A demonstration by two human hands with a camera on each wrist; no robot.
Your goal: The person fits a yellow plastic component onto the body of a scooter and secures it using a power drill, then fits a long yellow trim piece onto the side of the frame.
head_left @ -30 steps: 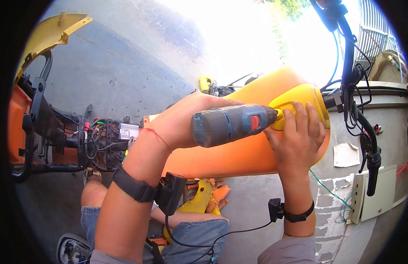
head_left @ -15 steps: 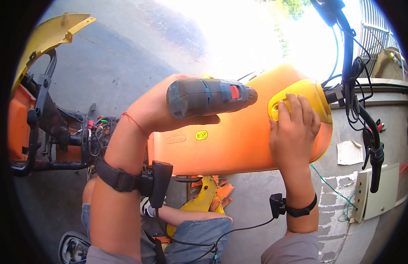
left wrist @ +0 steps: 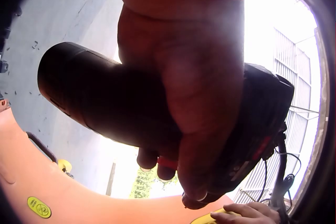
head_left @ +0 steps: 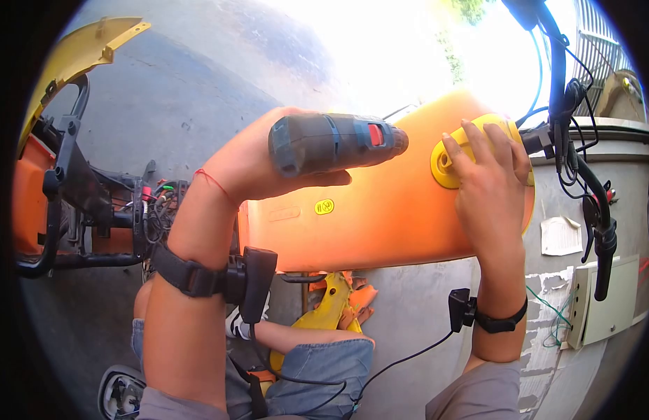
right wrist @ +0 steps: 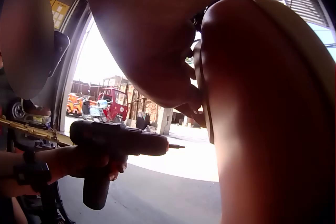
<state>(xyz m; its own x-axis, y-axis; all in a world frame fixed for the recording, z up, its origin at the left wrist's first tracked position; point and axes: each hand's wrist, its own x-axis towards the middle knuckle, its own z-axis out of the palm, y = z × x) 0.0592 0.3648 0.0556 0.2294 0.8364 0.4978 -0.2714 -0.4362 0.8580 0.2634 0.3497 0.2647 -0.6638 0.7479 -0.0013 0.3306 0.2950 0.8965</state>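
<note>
Drill (head_left: 324,145) gripped in your curled left hand (head_left: 249,159), its bit (right wrist: 177,146) points towards the orange panel (head_left: 387,217), apart from it. Your right hand (head_left: 489,189), fingers extended, rests on the yellow cover (head_left: 447,178) against that panel. Screw work seems in hand; next probably calls for aligning the bit.

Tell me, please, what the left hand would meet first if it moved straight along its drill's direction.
Led by its drill, the left hand would probably meet the orange panel first, near the yellow cover under the right hand; depth is unclear, so possibly the cover itself.
</note>
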